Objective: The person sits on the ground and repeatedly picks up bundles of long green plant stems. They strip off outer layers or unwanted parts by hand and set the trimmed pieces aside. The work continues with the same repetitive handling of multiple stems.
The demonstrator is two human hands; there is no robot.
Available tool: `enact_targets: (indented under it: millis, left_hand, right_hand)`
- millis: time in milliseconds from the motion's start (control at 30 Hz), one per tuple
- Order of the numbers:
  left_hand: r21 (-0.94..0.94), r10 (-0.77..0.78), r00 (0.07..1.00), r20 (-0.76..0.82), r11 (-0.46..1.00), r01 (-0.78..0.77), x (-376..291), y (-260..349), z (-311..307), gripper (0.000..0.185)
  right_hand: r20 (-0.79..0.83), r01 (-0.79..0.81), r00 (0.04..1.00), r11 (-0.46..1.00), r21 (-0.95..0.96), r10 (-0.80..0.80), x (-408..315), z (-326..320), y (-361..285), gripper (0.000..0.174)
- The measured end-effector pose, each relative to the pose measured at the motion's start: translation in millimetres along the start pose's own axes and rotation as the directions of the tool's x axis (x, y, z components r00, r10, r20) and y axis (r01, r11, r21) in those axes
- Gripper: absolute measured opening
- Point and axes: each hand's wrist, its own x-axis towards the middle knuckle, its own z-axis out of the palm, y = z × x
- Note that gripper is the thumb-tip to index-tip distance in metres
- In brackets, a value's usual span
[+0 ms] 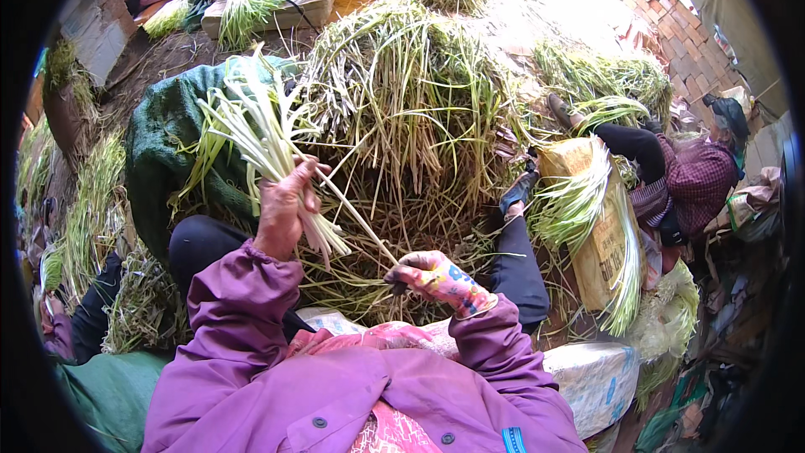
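My left hand (285,201), bare, is closed around a bunch of pale green-white leafy stalks (255,132), their leaves fanning up and to the left and their pale ends below the fist. My right hand (440,280) wears a floral-patterned glove with dark fingertips and pinches the lower end of a single long pale stalk (358,217). That stalk slants up from the right fingers to the bunch at my left hand. Beyond both hands rises a large heap of long green and yellowish stalks (409,94), with loose strands below it.
A dark green mesh sack (170,119) lies at the left. On the right, a printed sack-covered block (591,264) bears trimmed stalks (582,201); a person in a checked top (698,182) sits beyond. Another person's sleeve (60,336) shows at far left. A white woven sack (594,384) is at lower right.
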Motion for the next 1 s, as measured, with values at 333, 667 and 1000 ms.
enact_targets:
  millis: [333,667,1000]
  left_hand:
    - [0.004,-0.323,0.916,0.238,0.943,0.332,-24.2,-47.2,10.2,0.03]
    - [0.106,0.54,0.839,-0.073,0.84,-0.531,-22.4,63.0,6.4,0.019]
    - [-0.187,-0.03,0.991,0.13,0.981,0.055,-19.7,19.7,0.8,0.021]
  right_hand:
    - [-0.132,0.154,0.975,0.972,-0.175,-0.179,7.2,10.6,-5.1,0.023]
    - [-0.125,-0.125,0.99,0.83,-0.543,0.067,14.4,1.8,18.5,0.028]
    - [-0.631,-0.307,0.579,0.578,-0.756,-0.517,190.3,-108.8,-131.8,0.078]
